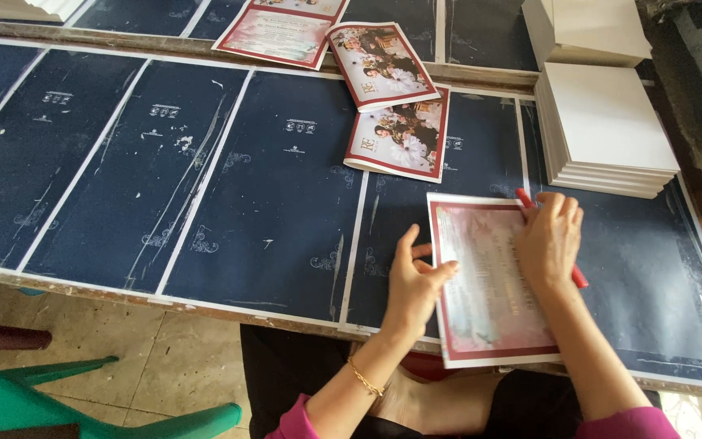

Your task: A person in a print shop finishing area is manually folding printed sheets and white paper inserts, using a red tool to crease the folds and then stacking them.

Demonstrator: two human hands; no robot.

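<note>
A pink printed sheet with a dark red border [481, 284] lies flat at the near edge of the dark blue work surface [205, 179]. My left hand [413, 280] rests on the sheet's left edge, fingers spread, thumb on the paper. My right hand [548, 240] presses on the sheet's upper right part and grips a red stick-like tool [578, 277] that pokes out above and below the fingers.
Two stacks of white boards [603, 130] stand at the right, a further stack [587, 28] behind them. Printed photo cards [400, 130] and more pink sheets [282, 28] lie further back. A green plastic chair [58, 402] stands on the floor at lower left.
</note>
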